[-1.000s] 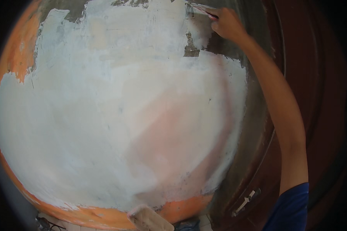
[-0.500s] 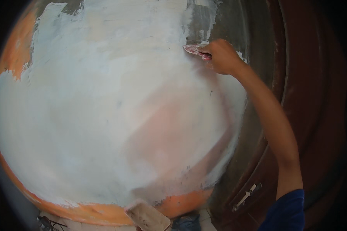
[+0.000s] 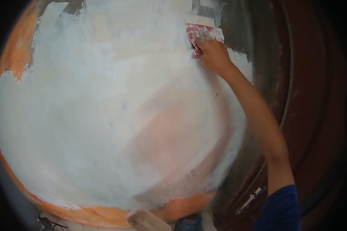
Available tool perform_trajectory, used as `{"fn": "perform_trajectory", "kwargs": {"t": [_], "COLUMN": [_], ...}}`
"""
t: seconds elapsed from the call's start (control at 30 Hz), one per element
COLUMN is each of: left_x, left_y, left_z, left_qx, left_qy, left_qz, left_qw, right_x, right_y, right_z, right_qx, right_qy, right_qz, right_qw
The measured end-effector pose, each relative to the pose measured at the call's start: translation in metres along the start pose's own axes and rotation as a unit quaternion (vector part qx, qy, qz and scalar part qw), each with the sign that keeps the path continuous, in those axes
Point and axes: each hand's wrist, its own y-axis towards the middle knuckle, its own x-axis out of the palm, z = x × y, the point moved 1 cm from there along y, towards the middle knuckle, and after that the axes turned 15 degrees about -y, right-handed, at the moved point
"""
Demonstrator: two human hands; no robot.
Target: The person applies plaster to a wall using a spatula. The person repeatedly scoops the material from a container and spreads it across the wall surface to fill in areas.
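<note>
My right hand (image 3: 214, 56) grips a wide red-and-white scraper (image 3: 197, 34) smeared with white compound, held against the upper right of a wall (image 3: 112, 107). The wall is mostly coated white, with bare grey patches along the top and a dark grey strip on the right. Orange paint shows at the left and lower edges. A shallow tray (image 3: 147, 221) with pale residue reaches into view at the bottom; whether a hand holds it is hidden. My left hand is out of view.
A dark red-brown door (image 3: 308, 107) with a metal handle (image 3: 251, 198) stands to the right of the wall. Pale floor tiles (image 3: 73, 225) show below, with a dark metal object (image 3: 52, 225) at the lower left and dark cloth (image 3: 189, 223) beside the tray.
My right hand moved down from the top, then slightly up and left, the scraper turning broader to view. The upper grey patch where it worked now carries more white smears.
</note>
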Motion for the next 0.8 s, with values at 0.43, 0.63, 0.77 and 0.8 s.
{"fn": "perform_trajectory", "kwargs": {"t": [0.43, 0.63, 0.77, 0.8], "left_x": [0.02, 0.024, 0.018, 0.007], "left_y": [-0.005, -0.012, -0.016, -0.012], "left_z": [-0.014, -0.015, -0.001, 0.006], "left_qx": [0.012, -0.094, -0.086, 0.002], "left_qy": [0.051, -0.329, -0.461, -0.273], "left_qz": [0.015, -0.012, -0.011, 0.044], "left_qw": [0.999, 0.94, 0.883, 0.961], "right_x": [-0.068, -0.049, -0.041, -0.044], "right_y": [0.002, 0.072, 0.039, 0.033], "right_z": [0.055, 0.061, 0.043, 0.04], "right_qx": [-0.02, 0.005, -0.042, -0.043], "right_qy": [0.026, 0.008, 0.001, 0.0], "right_qz": [0.02, 0.052, -0.029, -0.06], "right_qw": [0.999, 0.999, 0.999, 0.997]}}
